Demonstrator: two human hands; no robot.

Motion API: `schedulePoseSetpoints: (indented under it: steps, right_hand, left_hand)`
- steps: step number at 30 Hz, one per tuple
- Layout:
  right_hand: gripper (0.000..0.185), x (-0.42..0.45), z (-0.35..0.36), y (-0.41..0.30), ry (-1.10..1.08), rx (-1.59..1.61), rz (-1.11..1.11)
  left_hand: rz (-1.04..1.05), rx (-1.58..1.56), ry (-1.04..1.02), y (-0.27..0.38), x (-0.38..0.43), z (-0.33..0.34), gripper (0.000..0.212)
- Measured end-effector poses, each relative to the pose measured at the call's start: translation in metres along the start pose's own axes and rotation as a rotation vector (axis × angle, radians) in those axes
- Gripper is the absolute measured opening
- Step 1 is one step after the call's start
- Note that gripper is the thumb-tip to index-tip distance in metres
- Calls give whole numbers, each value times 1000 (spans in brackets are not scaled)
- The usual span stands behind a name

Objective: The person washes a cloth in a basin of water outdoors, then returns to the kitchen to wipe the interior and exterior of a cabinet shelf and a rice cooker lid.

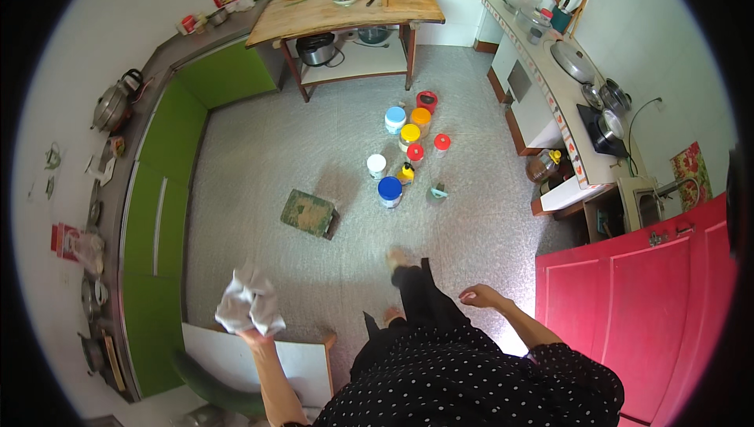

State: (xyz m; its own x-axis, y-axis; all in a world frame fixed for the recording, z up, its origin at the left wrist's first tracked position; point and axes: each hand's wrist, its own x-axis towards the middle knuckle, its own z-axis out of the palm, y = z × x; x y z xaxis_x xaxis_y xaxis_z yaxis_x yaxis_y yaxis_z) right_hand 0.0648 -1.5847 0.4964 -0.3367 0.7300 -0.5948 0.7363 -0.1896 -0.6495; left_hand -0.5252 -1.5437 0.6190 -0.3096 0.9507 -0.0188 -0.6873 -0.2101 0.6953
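Note:
A crumpled white cloth (250,303) is gripped in my left hand (256,338), which is raised above a small white table (300,362). My right hand (480,296) hangs to my right with its fingers curled; nothing shows in it, and its palm side is mostly hidden. On the floor ahead stand several lidded jars, among them a blue-lidded jar (389,191), a white-lidded jar (376,165), a yellow-lidded jar (410,137) and a light-blue-lidded tub (396,119). A yellow bottle (406,174) with a black top stands among them.
A worn green stool (308,213) sits on the floor ahead-left. Green cabinets (156,209) run along the left, and a wooden worktable (347,12) stands at the back. A counter with a cooktop (601,130) lines the right, near a red door (636,297). A large green gourd (212,389) lies lower left.

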Motion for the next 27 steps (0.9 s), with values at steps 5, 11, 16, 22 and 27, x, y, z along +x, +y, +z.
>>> schedulePoseSetpoints:
  steps: [5,11,16,22,27]
  right_hand:
    - [34,84,-59,-40,66,285,120]
    - [32,245,-182,-106,97,123,104]
    - [39,341,-247,-154,-86,-10,-98]
    - [51,445,-279,-187,-180,-101,40]
    - [51,543,-305,-216,23,-27,262]
  left_hand:
    - [-220,-289,124,-52,199,108,48]
    - [26,521,-259,-85,362,223,54]
    - [-184,81,-21,-90,449,192,54]
    - [-234,55,5,-100,578,206,41]
    - [-526,-124,-156,-146,727,205,47]
